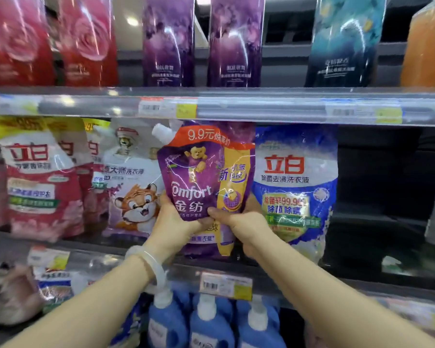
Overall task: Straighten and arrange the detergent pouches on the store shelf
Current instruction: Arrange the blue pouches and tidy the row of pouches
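A purple Comfort pouch [199,177] with a white spout at its top left stands upright on the middle shelf [111,249], tilted slightly. My left hand [172,222] grips its lower left part, my right hand [241,222] grips its lower right part, and the thumbs meet on its front. To its left stands a white pouch with a tiger [131,182]. To its right is a blue and white pouch [296,187], partly behind my right hand. Red and white pouches [38,182] fill the left end of the shelf.
The upper shelf holds red pouches [18,41], purple pouches [168,41], a teal pouch [344,41] and an orange bottle [427,46]. Blue bottles with white caps [209,322] stand below. Price tags line the shelf rails. Right of the blue pouch the middle shelf is dark.
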`<state>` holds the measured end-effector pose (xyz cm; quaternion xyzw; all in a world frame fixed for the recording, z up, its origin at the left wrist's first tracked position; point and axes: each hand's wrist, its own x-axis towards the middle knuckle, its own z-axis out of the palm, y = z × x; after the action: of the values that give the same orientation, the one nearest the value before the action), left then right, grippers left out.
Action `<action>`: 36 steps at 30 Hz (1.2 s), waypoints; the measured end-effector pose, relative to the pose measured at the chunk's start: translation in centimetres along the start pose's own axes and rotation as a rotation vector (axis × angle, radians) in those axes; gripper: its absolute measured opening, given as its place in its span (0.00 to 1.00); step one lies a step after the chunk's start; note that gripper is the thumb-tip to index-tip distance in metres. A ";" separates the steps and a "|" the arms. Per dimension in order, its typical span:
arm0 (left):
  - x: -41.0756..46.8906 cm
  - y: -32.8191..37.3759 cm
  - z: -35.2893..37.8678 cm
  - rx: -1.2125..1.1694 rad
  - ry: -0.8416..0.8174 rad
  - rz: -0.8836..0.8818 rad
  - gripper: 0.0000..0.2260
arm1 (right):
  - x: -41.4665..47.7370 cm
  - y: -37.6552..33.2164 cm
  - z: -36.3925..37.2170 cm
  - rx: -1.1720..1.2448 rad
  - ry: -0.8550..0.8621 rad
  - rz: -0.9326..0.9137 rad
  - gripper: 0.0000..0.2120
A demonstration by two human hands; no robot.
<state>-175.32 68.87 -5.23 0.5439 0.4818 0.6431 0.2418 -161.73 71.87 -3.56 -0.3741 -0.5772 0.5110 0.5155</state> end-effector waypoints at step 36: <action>3.4 -5.9 -4.5 0.831 -0.361 0.339 0.51 | 0.9 3.9 4.5 -0.732 0.373 -0.046 0.46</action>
<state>-181.81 72.59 -8.63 0.7683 0.5528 0.3217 -0.0244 -166.69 72.57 -6.94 -0.6059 -0.6257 0.1836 0.4557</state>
